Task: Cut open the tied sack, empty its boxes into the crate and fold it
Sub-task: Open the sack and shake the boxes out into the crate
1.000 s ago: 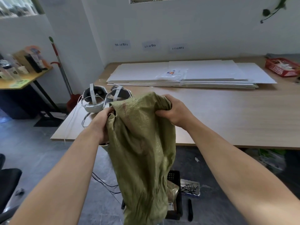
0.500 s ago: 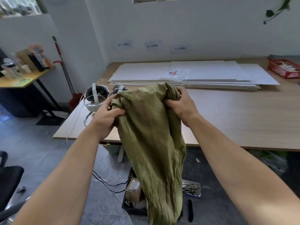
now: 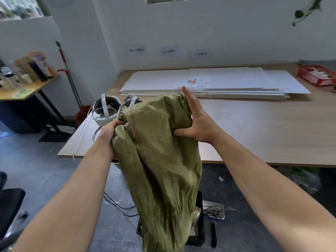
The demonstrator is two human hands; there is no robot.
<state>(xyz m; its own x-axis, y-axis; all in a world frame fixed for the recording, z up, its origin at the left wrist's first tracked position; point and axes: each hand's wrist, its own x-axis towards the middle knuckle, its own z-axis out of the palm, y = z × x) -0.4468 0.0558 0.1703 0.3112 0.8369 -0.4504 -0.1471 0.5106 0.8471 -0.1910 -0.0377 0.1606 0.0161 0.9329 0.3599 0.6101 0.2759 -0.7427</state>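
Observation:
An olive-green woven sack hangs limp in front of me, its top bunched at table height. My left hand grips the sack's upper left edge in a fist. My right hand has its fingers spread and stretched upward, its palm against the sack's upper right side and its thumb pressed under a fold. On the floor below, a black crate shows behind the sack's lower end, with a brown box partly visible inside; most of the crate is hidden.
A wooden table stands ahead with a stack of white boards, two headsets at its left corner and a red basket far right. On the floor lie a tray of black cable ties, a black tool and cables. A chair is at left.
My right hand has gone from a closed grip on the sack's top to spread fingers. The sack's top has risen slightly and moved toward the table.

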